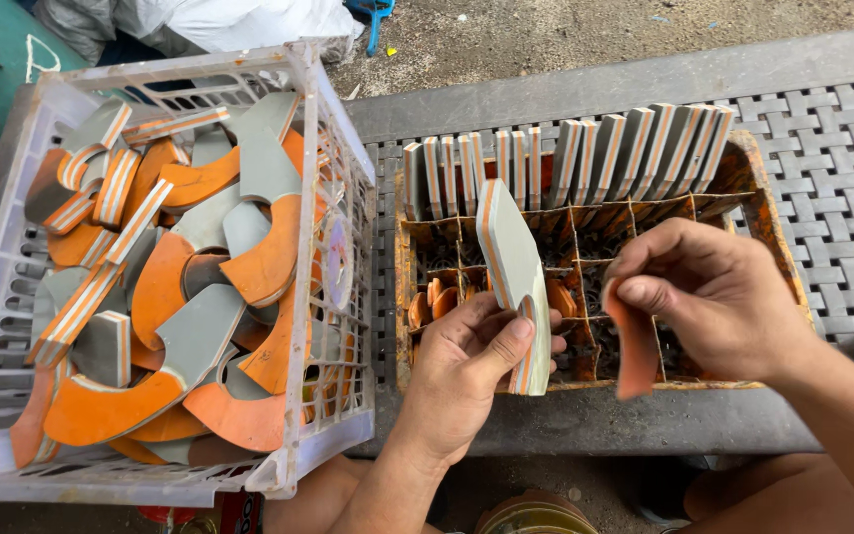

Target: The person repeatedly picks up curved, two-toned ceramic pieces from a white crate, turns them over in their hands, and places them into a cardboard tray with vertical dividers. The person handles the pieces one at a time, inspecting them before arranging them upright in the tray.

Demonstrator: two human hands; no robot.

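Grey foam wedge [514, 272] stands gripped in left hand [467, 371]; right hand [709, 297] pinches orange strip [633, 346].

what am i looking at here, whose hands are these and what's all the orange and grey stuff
There is no machine here. One camera, worn on a person's head, looks down at that person's own two bare hands.

The left hand holds a grey sole-shaped layered piece, grey on its face with orange and pale stripes along its edge. The right hand pinches a thin orange strip that hangs down from the fingers.

Under the hands sits a rusty orange divided tray on a grey woven surface. A row of similar striped pieces stands on edge along its far side, and small orange bits lie in some compartments.

To the left is a white plastic crate, piled with curved grey and orange offcuts.
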